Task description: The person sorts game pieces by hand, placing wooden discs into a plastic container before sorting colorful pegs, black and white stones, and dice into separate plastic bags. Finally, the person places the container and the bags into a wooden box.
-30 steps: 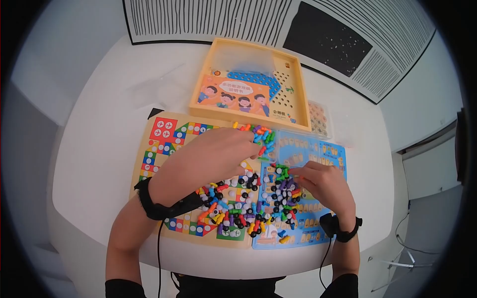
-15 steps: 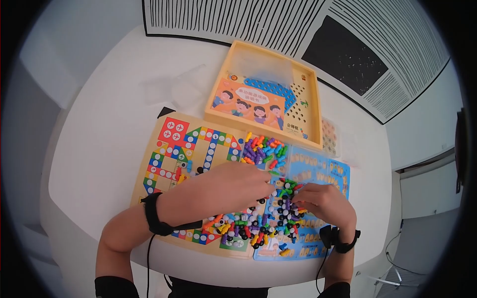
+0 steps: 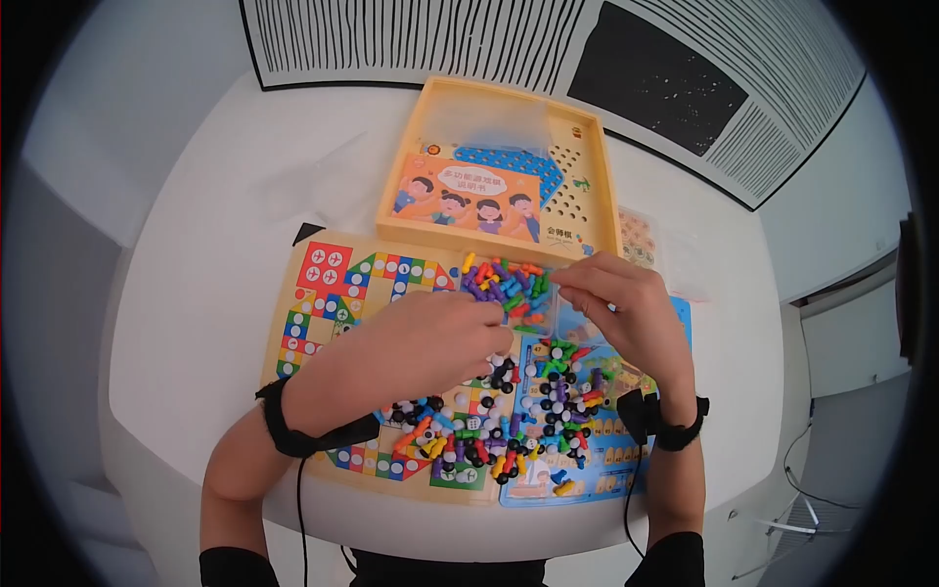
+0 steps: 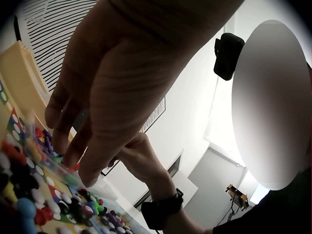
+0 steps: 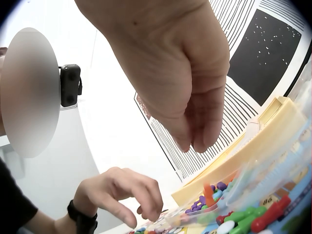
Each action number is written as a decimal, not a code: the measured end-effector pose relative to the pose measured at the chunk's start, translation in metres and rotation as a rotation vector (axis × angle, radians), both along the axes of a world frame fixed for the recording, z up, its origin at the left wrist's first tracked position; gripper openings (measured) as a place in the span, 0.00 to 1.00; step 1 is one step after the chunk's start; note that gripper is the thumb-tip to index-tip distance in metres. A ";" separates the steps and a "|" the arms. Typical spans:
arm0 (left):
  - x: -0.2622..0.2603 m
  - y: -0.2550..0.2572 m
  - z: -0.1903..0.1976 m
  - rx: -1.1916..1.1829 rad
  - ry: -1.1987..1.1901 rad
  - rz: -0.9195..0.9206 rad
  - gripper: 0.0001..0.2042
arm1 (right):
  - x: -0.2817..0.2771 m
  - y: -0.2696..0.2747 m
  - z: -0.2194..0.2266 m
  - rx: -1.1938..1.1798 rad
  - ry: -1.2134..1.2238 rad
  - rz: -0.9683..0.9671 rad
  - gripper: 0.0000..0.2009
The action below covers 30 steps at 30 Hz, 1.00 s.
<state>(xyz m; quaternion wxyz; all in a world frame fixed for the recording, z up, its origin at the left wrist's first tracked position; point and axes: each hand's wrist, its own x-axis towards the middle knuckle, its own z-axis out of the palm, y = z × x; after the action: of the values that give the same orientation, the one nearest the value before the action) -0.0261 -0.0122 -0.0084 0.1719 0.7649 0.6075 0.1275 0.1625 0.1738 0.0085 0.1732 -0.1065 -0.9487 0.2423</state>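
My left hand [image 3: 430, 338] hovers over the colourful flight-chess board [image 3: 318, 264], its fingers loosely bent above the near edge of a clear plastic box [image 3: 579, 328]. In the left wrist view nothing shows between those fingers [image 4: 62, 139]. Bowling-pin-shaped pawns [image 3: 501, 286] in purple, orange, blue and green fill the box's left part. My right hand [image 3: 626, 303] is over the box's right side, thumb and fingertips close together; the right wrist view shows no piece in them. Below both hands spreads a mixed pile of pawns and black and white pieces [image 3: 562, 396].
A shallow wooden game box [image 3: 401, 233] stands behind, holding an orange booklet [image 3: 469, 201] and a blue perforated sheet [image 3: 509, 164]. To its right lies a pack of round pieces [image 3: 638, 240]. A blue printed board [image 3: 626, 450] lies under the pile's right side.
My right hand has lifted from the pile and moved up and away to the plastic box. My left hand went toward the pile, then back up near the box's edge.
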 end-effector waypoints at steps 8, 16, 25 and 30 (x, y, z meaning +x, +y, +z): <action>-0.003 0.003 -0.006 0.033 0.088 0.008 0.13 | 0.032 0.004 0.018 0.029 -0.256 0.040 0.09; 0.035 0.008 -0.035 0.155 0.054 -0.120 0.22 | 0.039 -0.007 -0.004 0.142 -0.480 0.081 0.05; 0.042 0.009 -0.043 0.137 0.044 -0.122 0.16 | 0.041 -0.007 -0.018 0.313 -0.472 0.078 0.02; 0.035 0.009 -0.042 0.114 0.018 -0.164 0.10 | 0.042 -0.003 -0.001 0.203 -0.490 0.169 0.03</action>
<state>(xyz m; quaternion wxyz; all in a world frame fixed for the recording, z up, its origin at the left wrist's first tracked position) 0.0086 -0.0033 -0.0508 0.1325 0.8216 0.5362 0.1408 0.2041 0.1710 0.0076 -0.0726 -0.0646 -0.9872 0.1266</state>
